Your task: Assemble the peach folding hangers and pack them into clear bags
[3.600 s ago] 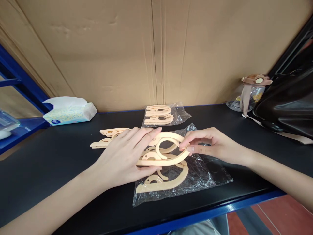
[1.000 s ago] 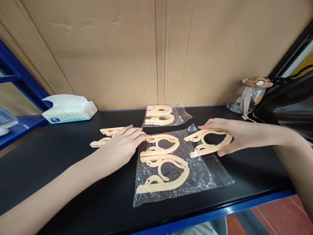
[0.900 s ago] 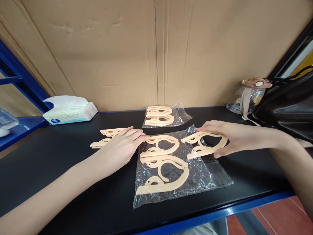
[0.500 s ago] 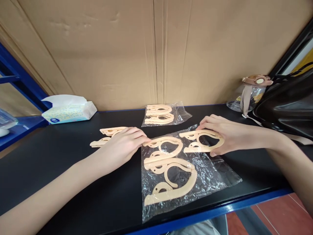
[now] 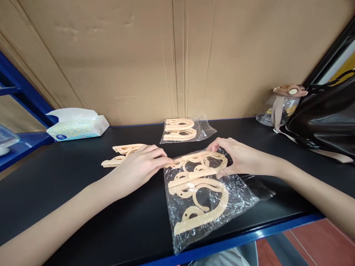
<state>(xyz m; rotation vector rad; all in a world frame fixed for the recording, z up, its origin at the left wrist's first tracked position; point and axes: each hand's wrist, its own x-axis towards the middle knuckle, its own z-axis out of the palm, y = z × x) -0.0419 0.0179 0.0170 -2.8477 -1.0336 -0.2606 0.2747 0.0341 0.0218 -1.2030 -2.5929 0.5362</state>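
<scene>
A clear plastic bag (image 5: 241, 197) lies on the black tabletop with beige folding hangers in and on it. My right hand (image 5: 231, 155) grips the rounded end of one folded hanger (image 5: 223, 159), thumb at the near side and fingers at the far side. That hanger overlaps another at the bag's far part; whether it lies inside the film I cannot tell. My left hand (image 5: 148, 162) pinches the bag's left edge by a hanger tip. A larger-looking hanger (image 5: 213, 214) lies nearest the front. More beige hangers (image 5: 113, 161) lie partly hidden behind my left hand.
A second bag of hangers (image 5: 180, 129) lies at the back against the cardboard wall (image 5: 124, 62). A tissue pack (image 5: 77, 125) stands back left. At the right are a strapped clear bottle (image 5: 287, 105) and a black bag (image 5: 327, 114). A blue edge (image 5: 235, 244) borders the table front.
My right hand has moved left with its hanger, which now overlaps the hanger beside it. The bag's near part has shifted slightly right. My left hand stays almost in place.
</scene>
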